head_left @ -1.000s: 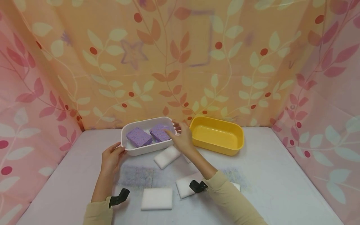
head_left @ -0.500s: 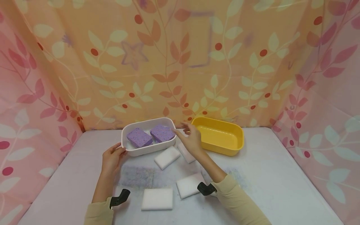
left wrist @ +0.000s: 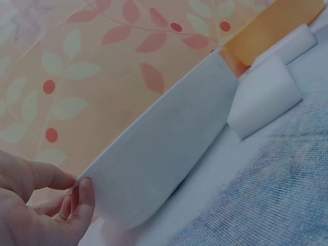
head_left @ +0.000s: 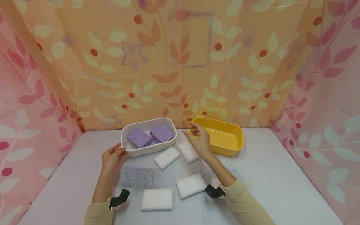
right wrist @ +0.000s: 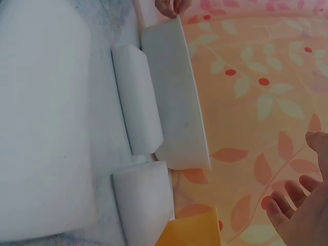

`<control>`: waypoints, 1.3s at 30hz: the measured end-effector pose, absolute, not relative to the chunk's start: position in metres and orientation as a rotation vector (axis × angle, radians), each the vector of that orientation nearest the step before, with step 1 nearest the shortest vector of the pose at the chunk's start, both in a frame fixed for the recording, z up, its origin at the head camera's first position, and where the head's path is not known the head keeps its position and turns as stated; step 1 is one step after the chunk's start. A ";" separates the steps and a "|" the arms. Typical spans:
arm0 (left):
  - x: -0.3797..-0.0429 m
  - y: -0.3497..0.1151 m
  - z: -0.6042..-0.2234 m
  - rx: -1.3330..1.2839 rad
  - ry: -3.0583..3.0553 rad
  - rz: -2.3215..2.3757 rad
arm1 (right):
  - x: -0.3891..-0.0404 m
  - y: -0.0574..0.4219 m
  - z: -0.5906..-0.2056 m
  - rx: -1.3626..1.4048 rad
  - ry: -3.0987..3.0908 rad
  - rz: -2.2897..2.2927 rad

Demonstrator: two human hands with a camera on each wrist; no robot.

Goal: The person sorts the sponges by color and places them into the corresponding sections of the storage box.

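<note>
A white plastic tub (head_left: 152, 149) stands at the back left of the table, with two purple speckled sponges (head_left: 139, 137) lying in it. My left hand (head_left: 111, 160) pinches its near left corner at the rim; the left wrist view shows the thumb and fingertips on the rim (left wrist: 148, 118). To the right, my right hand (head_left: 201, 140) hovers apart from the tub, its fingers loosely bent and holding nothing. Behind that hand is a yellow tub (head_left: 225, 137), partly covered by it. In the right wrist view the right hand (right wrist: 302, 210) shows no object between its fingers.
Several white sponge blocks lie on the table: one (head_left: 167, 158) before the white tub, another (head_left: 187, 152) by the right hand, two (head_left: 191, 186) nearer the front. One more (head_left: 215, 182) is partly hidden by the right arm. Patterned cloth (head_left: 180, 62) encloses the table.
My right hand has let go of the white tub's right end and moved right, in front of the yellow tub. The left hand stays on the white tub's corner.
</note>
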State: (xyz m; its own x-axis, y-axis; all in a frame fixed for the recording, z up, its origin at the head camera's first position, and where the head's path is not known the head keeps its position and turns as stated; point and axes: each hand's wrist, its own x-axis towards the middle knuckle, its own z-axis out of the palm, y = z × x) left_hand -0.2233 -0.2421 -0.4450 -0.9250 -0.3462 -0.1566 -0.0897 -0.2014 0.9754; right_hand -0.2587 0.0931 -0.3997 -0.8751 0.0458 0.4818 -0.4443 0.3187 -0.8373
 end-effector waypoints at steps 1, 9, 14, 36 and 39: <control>-0.223 -0.242 -0.445 0.516 -1.867 -2.251 | -0.258 0.095 -0.400 0.345 -2.173 1.583; -0.223 -0.242 -0.446 0.497 -1.848 -2.242 | -0.254 0.117 -0.399 0.283 -2.214 1.569; -0.223 -0.242 -0.445 0.490 -1.843 -2.239 | -0.253 0.129 -0.399 0.248 -2.234 1.549; -0.221 -0.238 -0.443 0.486 -1.817 -2.243 | -0.240 0.170 -0.408 0.152 -2.288 1.481; -0.221 -0.238 -0.443 0.498 -1.834 -2.237 | -0.237 0.176 -0.406 0.142 -2.302 1.451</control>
